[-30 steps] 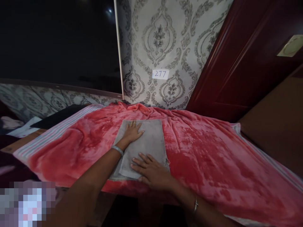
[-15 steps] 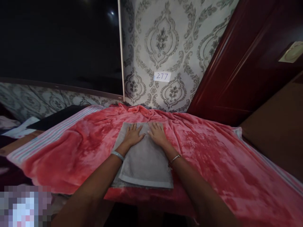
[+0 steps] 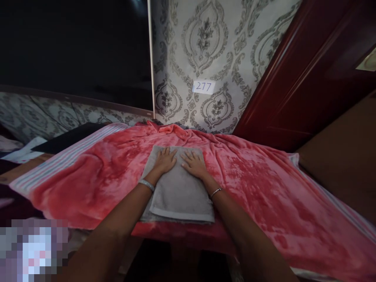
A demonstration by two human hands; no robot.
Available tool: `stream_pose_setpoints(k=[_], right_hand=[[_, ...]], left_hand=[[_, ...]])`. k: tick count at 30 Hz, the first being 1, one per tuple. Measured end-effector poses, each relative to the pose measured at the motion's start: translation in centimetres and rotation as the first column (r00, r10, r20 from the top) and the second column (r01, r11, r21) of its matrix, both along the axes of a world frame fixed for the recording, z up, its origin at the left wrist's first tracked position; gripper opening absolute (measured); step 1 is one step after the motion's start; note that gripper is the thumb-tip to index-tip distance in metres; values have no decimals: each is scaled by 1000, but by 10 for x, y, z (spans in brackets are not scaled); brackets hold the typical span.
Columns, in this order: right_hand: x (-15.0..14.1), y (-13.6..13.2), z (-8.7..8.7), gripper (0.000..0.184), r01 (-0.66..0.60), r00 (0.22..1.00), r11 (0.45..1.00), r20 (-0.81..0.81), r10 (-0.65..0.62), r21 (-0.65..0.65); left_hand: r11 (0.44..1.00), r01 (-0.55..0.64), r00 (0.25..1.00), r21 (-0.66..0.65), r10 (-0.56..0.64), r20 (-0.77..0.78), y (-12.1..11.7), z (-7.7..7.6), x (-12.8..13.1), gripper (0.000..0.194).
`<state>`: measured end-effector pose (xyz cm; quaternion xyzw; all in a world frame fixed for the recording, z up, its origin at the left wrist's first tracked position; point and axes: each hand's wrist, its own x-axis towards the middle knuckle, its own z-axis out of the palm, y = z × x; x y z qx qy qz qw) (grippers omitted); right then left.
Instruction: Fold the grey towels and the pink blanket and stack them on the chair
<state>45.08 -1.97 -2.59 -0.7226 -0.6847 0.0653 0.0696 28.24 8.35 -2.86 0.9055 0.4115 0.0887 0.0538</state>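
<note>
Left hand (image 3: 165, 161) and right hand (image 3: 194, 164) both lie palm-down, fingers spread, gripping nothing, side by side on the far part of the folded gray cloth (image 3: 182, 192), whose lower layer peeks out along the left side. Looks like smoothing: I'd go light and even, far edge toward near hem, squaring the layers without dragging the pink blanket (image 3: 258, 188) underneath, which is rumpled toward the patterned wall (image 3: 235, 23) and could shift.
</note>
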Motion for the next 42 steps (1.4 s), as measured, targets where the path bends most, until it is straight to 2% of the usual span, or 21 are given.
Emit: stream_pose_setpoints(k=[3,8,12,15,17,19,22,25,28,31,33,37,42], right_hand=[[-9,-24,1,64,-163,986,985,-26,162,-47],[-43,-91,-1,65,-415,908,907,-94,408,-74],[-65,-138,0,66,-516,844,855,-198,499,-43],[-65,-151,3,57,-562,774,827,-340,534,20],[-55,-146,6,52,-533,714,840,-481,508,97],[-39,-130,8,53,-433,682,885,-578,448,174],[-16,-89,12,53,-205,747,942,-579,327,267],[-8,-41,19,53,-65,837,952,-503,216,300],[-21,-1,26,57,-84,921,964,-349,172,253],[-45,19,22,59,-101,980,988,-159,119,114],[-57,23,13,59,-93,994,995,-49,95,38],[-60,22,-1,59,-96,993,995,61,96,-9],[-55,33,2,61,-115,989,991,81,121,-68]], left_hand=[[1000,2,1000,-18,-2,-2,1,1,-1,60],[1000,1,1000,-32,-1,-16,3,-2,0,60],[999,5,1000,-51,-5,-14,5,1,1,61],[994,11,1000,-109,-13,-18,0,10,-1,62],[992,23,999,-123,-27,-24,-9,16,-6,63],[993,65,997,-98,-69,-33,-26,19,-15,64],[983,180,983,-39,-181,-36,-60,14,-33,66],[973,230,973,-7,-230,-11,-94,-1,-53,70],[983,185,983,15,-185,13,-116,-16,-67,75],[988,149,988,39,-150,28,-126,-26,-72,75],[989,146,989,37,-147,29,-129,-29,-74,76],[988,152,988,12,-152,25,-140,-30,-80,80],[990,131,989,42,-134,68,-156,-37,-91,76]])
